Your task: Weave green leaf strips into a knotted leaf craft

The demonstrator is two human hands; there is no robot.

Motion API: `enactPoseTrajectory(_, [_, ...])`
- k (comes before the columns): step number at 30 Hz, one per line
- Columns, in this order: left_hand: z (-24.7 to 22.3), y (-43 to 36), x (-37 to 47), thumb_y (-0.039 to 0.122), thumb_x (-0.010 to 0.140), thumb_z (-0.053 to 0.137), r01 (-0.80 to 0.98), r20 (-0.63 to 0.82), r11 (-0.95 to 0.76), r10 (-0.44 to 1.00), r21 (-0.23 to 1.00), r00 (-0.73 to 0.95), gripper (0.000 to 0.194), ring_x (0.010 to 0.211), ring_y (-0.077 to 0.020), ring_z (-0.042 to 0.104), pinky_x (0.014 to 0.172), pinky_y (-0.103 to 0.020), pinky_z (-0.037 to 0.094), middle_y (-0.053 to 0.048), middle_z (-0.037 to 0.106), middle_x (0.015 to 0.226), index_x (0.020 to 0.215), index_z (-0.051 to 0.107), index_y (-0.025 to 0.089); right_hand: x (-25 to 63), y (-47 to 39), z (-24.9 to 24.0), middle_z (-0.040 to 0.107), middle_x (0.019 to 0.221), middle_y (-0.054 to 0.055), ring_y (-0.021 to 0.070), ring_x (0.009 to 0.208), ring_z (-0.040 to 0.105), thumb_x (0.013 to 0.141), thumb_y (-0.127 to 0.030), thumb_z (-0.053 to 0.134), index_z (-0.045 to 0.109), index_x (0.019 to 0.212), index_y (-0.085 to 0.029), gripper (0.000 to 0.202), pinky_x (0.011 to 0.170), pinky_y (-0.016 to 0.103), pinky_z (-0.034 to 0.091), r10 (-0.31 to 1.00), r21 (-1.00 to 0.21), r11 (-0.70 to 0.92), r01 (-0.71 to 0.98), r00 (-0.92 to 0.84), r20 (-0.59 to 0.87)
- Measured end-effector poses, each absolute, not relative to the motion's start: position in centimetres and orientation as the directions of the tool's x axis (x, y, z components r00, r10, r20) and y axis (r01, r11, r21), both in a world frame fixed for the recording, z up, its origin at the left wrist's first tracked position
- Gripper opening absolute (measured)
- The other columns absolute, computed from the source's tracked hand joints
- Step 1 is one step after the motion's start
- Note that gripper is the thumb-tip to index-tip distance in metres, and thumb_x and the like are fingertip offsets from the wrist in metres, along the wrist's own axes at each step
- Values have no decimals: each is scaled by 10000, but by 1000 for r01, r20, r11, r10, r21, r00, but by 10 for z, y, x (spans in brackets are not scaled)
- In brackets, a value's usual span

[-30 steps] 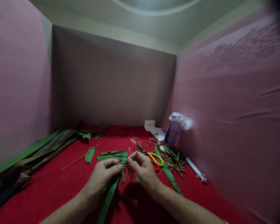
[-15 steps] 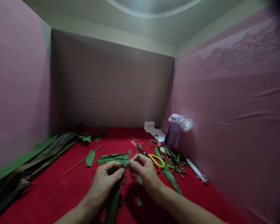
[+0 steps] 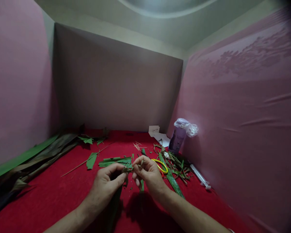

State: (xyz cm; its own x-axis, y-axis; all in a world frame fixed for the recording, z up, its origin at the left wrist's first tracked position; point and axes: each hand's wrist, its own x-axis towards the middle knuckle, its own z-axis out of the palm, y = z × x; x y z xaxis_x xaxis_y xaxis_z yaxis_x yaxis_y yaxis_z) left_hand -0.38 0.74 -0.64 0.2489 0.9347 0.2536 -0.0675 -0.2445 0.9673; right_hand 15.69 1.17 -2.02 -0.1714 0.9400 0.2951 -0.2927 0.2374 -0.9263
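Observation:
My left hand [image 3: 110, 181] pinches a small piece of leaf [image 3: 127, 169] between thumb and fingers, close to the middle of the view. Right beside it, my right hand [image 3: 145, 171] is closed with a brownish dry leaf scrap [image 3: 142, 163] at its fingertips. The fingertips of both hands almost meet. Cut green leaf strips [image 3: 115, 161] lie on the red cloth just behind the left hand. Yellow-handled scissors [image 3: 162, 166] rest behind the right hand, which hides part of them. A dark green strip below the left hand is mostly in shadow.
At the right stand a purple plastic-wrapped bottle [image 3: 177, 139], a pile of dry leaf scraps [image 3: 179, 166] and a syringe [image 3: 200, 177]. Toothpicks [image 3: 137, 146] and white paper [image 3: 162, 139] lie farther back. Long leaves [image 3: 38, 158] stretch along the left wall. The cloth [image 3: 63, 200] is red.
Both hands stay close together at the leaf pieces, with the right fingers slightly shifted and curled. The whole view has moved a little.

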Motion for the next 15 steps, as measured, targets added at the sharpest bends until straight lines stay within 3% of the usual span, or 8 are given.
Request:
enactPoseTrajectory(7, [-6,10,-5,232,680,712,-186,97,-32,930,982,354,90,506,-94,520,516,-194,393,10,645,565,680,680,147,161,14,-17,553,507,-44,69,406,487,688,-403,732,566,724,-152,303,403,175,389,939,-941,216,-259,-208,272])
enactPoseTrajectory(15, [-7,8,-4,205,668,736,-331,-72,244,887,912,456,94,430,-81,541,463,-179,431,21,624,516,692,664,150,158,11,-17,549,512,-47,66,384,457,697,-435,714,538,699,-160,326,379,179,356,939,-946,213,-245,-217,268])
